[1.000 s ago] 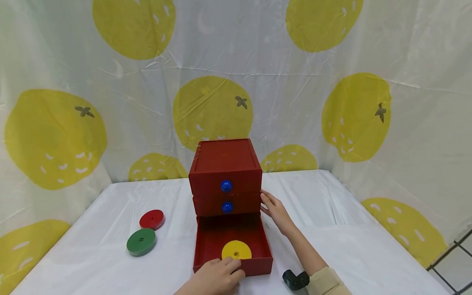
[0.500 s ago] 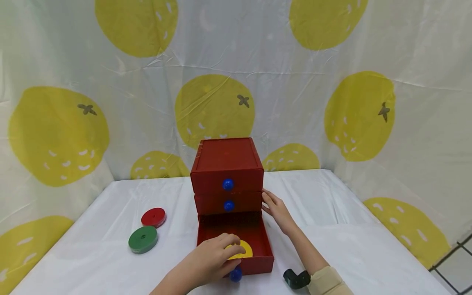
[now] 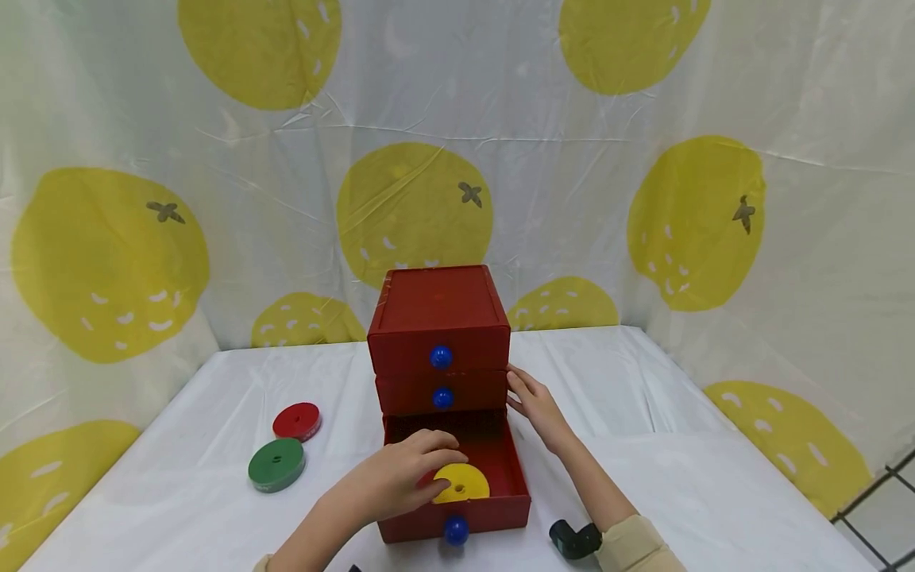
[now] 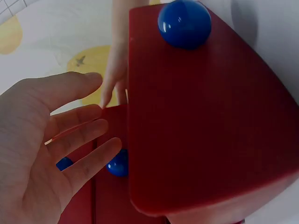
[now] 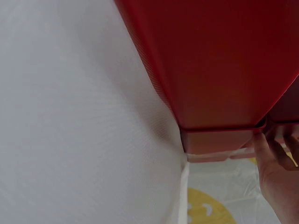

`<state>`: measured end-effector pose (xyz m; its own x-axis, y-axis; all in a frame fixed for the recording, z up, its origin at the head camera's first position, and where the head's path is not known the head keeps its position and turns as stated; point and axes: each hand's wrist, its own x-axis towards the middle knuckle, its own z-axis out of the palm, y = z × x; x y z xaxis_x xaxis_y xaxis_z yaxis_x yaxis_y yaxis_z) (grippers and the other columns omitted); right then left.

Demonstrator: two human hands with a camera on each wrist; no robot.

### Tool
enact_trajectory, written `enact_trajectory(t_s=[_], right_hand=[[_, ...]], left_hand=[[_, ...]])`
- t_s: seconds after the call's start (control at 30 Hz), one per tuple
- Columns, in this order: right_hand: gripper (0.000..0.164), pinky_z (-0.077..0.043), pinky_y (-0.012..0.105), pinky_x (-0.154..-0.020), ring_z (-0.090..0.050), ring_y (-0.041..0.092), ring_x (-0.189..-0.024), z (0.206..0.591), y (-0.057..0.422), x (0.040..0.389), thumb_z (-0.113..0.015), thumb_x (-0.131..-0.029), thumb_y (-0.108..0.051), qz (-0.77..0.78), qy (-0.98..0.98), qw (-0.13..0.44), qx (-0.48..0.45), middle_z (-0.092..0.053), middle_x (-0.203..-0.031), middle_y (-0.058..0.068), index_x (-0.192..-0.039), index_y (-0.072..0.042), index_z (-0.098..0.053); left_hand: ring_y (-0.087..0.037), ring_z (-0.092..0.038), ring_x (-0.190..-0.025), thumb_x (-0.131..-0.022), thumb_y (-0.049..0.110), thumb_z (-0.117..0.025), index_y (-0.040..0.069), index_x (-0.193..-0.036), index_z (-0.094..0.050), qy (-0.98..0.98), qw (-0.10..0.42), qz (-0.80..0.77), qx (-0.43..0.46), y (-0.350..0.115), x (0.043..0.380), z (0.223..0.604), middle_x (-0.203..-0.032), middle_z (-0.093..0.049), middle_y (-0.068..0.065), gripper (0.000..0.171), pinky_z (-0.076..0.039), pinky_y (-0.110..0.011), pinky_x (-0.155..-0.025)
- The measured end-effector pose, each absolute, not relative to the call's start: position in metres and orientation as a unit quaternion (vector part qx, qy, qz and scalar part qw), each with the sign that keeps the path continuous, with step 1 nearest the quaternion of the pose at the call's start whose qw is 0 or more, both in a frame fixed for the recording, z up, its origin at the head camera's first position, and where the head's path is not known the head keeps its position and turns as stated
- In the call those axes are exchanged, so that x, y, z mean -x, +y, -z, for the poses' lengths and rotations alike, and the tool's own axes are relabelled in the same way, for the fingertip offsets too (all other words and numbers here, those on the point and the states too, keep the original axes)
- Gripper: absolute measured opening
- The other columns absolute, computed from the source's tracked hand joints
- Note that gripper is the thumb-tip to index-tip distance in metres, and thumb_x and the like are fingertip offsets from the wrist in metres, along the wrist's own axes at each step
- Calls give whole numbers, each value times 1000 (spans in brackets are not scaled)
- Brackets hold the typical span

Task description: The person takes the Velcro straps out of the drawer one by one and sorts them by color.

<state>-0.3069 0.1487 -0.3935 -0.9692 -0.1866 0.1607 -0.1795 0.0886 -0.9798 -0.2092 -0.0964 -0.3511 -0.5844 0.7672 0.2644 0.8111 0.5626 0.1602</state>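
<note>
A red three-tier drawer cabinet (image 3: 439, 302) has its bottom drawer (image 3: 503, 512) pulled out, with a blue knob (image 3: 456, 531) on the front. Inside lies a yellow disc (image 3: 470, 481) with a small centre hole. My left hand (image 3: 396, 478) hovers over the left part of this drawer, fingers loosely bent and apart, thumb tip overlapping the disc's left edge. From the left wrist, that hand (image 4: 39, 135) shows nothing in its grasp beside the drawer front (image 4: 205, 107). My right hand (image 3: 541, 413) rests its fingers against the cabinet's right side, near the middle drawer (image 3: 403, 397).
A red disc (image 3: 296, 422) and a green disc (image 3: 277, 465) lie on the white-covered table (image 3: 179, 508) to the left. Near my right sleeve (image 3: 635, 548) is a black elbow-shaped piece (image 3: 574, 540). A lemon-print curtain (image 3: 529, 175) hangs behind.
My left hand has left the drawer front, risen over the drawer and then shifted left, uncovering the blue knob and more of the yellow disc. My right hand stays at the cabinet's side.
</note>
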Motion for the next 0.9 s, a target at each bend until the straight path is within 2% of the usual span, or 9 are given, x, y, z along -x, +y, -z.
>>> enact_trajectory(t_s=[0.1,0.3,0.57,0.9], right_hand=[[57,-39,40,-100,-39,31,-130,394,149,307,-40,-96,-39,665,737,6,125,-36,-143,17,-140,-5,-32],[56,-40,40,-100,-40,31,-129,394,149,306,-40,-95,-39,666,735,1,125,-37,-142,17,-140,-5,-32],[55,-40,41,-99,-40,32,-129,394,148,305,-40,-96,-37,668,734,-1,121,-37,-142,18,-139,-4,-33],[56,-41,40,-99,-40,32,-128,395,148,305,-40,-96,-38,667,734,-6,125,-37,-142,18,-139,-4,-33]], left_hand=[[-14,-52,-114,-80,19,-68,21,-119,-58,-891,48,121,434,-99,214,352,-122,-55,2,40,-50,-25,-89],[-14,-51,-115,-79,22,-69,22,-119,-59,-903,15,114,414,-99,222,354,-123,-54,4,41,-50,-27,-89],[-14,-46,-122,-75,29,-72,31,-122,-55,-908,-34,105,404,-95,227,363,-131,-49,7,50,-49,-33,-91],[-14,-43,-124,-74,25,-73,37,-121,-55,-903,-76,114,406,-93,237,373,-133,-47,9,52,-47,-36,-94]])
